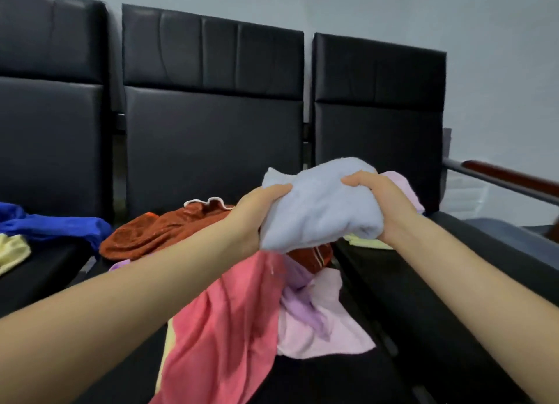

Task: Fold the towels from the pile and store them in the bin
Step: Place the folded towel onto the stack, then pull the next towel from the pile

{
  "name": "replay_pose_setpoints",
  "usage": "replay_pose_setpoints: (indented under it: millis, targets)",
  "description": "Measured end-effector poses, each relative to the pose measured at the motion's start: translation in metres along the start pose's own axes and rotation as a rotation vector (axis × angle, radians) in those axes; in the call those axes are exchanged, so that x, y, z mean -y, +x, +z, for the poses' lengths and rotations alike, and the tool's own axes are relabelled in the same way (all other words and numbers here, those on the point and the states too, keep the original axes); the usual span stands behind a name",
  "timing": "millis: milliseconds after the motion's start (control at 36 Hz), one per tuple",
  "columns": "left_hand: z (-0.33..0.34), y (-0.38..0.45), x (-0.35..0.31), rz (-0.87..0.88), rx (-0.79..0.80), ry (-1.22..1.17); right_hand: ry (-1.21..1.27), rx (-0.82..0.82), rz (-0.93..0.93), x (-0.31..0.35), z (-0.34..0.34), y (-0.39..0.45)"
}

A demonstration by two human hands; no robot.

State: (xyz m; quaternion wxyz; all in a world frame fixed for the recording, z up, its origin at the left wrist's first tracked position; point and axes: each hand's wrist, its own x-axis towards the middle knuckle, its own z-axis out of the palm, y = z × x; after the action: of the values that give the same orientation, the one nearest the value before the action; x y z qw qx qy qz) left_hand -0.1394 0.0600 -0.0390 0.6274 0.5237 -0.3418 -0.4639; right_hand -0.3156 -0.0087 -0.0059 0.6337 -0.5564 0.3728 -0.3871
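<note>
A folded pale blue towel (317, 204) is held in the air above the middle seat. My left hand (257, 210) grips its left side with the thumb on top. My right hand (375, 198) grips its right side the same way. Below them lies the pile: a coral pink towel (223, 322), a lilac towel (305, 310), a light pink towel (329, 334) and a rust-red towel (157, 231). Behind my right hand a pink towel (405, 189) and a pale yellow towel (366, 242) lie on the right seat. No bin shows in the frame.
A row of black padded seats (211, 149) stands against a grey wall. A royal blue cloth (54, 225) and a yellow cloth (12, 249) lie on the left seat. A red-brown armrest on a metal bar (502, 173) juts out at the right.
</note>
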Motion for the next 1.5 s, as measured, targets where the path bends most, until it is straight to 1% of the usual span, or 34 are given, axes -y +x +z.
replay_pose_setpoints:
  millis: [28,83,111,167,250,333,389,417,472,500,528,583,639,667,722,778,806,833,861,944,1000,1083,1139,1167,1222,1306,1389,1444,1500]
  targets:
    - [0.011,0.01,-0.002,0.009,0.001,0.035,-0.02,-0.045,-0.016,0.004,-0.014,0.005]
    - [0.036,0.031,-0.009,0.073,0.063,0.127,-0.078,-0.204,-0.024,0.017,-0.043,0.022]
    - [0.048,0.042,-0.012,0.106,0.094,0.166,-0.135,-0.25,-0.045,0.024,-0.054,0.031]
    - [0.075,0.07,-0.018,0.181,0.138,0.243,-0.178,-0.248,-0.104,0.04,-0.073,0.051]
    - [0.11,0.114,-0.029,0.297,0.151,0.296,-0.148,-0.274,-0.101,0.057,-0.109,0.094]
    - [0.143,0.16,-0.031,0.337,0.145,0.321,-0.112,-0.322,-0.116,0.064,-0.142,0.133]
    - [0.156,0.189,-0.02,0.298,0.113,0.363,-0.167,-0.342,-0.079,0.053,-0.16,0.156]
    - [0.16,0.2,-0.012,0.241,0.075,0.422,-0.267,-0.358,-0.049,0.043,-0.168,0.166]
    - [0.17,0.22,0.014,0.107,0.047,0.641,-0.479,-0.365,0.034,0.018,-0.189,0.183]
    - [0.176,0.224,0.029,0.061,0.048,0.746,-0.553,-0.372,0.051,0.005,-0.2,0.189]
    - [0.178,0.229,0.043,0.036,0.04,0.798,-0.593,-0.384,0.028,-0.004,-0.206,0.193]
    - [0.179,0.235,0.062,0.041,0.03,0.798,-0.598,-0.424,-0.069,-0.017,-0.214,0.199]
    - [0.172,0.234,0.07,0.1,-0.001,0.744,-0.671,-0.456,-0.121,-0.026,-0.216,0.204]
    - [0.169,0.233,0.071,0.116,-0.01,0.716,-0.762,-0.492,-0.12,-0.028,-0.214,0.203]
    - [0.16,0.228,0.071,0.116,-0.036,0.667,-0.985,-0.625,-0.156,-0.031,-0.209,0.197]
    - [0.151,0.214,0.066,0.118,-0.055,0.623,-1.143,-0.757,-0.313,-0.032,-0.197,0.183]
    - [0.145,0.203,0.06,0.124,-0.051,0.599,-1.169,-0.774,-0.415,-0.032,-0.187,0.173]
    - [0.137,0.192,0.054,0.133,-0.044,0.586,-1.162,-0.743,-0.489,-0.033,-0.176,0.163]
    - [0.128,0.179,0.047,0.141,-0.03,0.587,-1.12,-0.675,-0.523,-0.033,-0.163,0.154]
    - [0.091,0.132,0.024,0.153,0.003,0.542,-0.933,-0.393,-0.47,-0.046,-0.111,0.12]
    - [0.06,0.1,0.011,0.191,0.008,0.607,-0.851,-0.294,-0.45,-0.056,-0.075,0.102]
    - [0.003,0.05,0.0,0.3,-0.081,0.825,-0.777,-0.171,-0.379,-0.069,-0.021,0.08]
    - [-0.028,0.031,-0.001,0.294,-0.13,0.861,-0.741,-0.091,-0.293,-0.076,0.003,0.075]
    - [-0.049,0.016,0.001,0.253,-0.159,0.86,-0.746,-0.056,-0.267,-0.085,0.021,0.07]
    - [-0.079,-0.003,0.007,0.18,-0.194,0.808,-0.791,-0.034,-0.254,-0.099,0.039,0.065]
    - [-0.114,-0.026,0.026,0.083,-0.251,0.772,-0.828,-0.056,-0.254,-0.116,0.051,0.056]
    - [-0.145,-0.043,0.049,-0.023,-0.27,0.719,-0.836,-0.101,-0.258,-0.127,0.06,0.054]
    - [-0.154,-0.043,0.062,-0.063,-0.275,0.684,-0.863,-0.129,-0.264,-0.131,0.061,0.06]
    - [-0.159,-0.04,0.069,-0.066,-0.29,0.648,-0.893,-0.165,-0.286,-0.131,0.064,0.069]
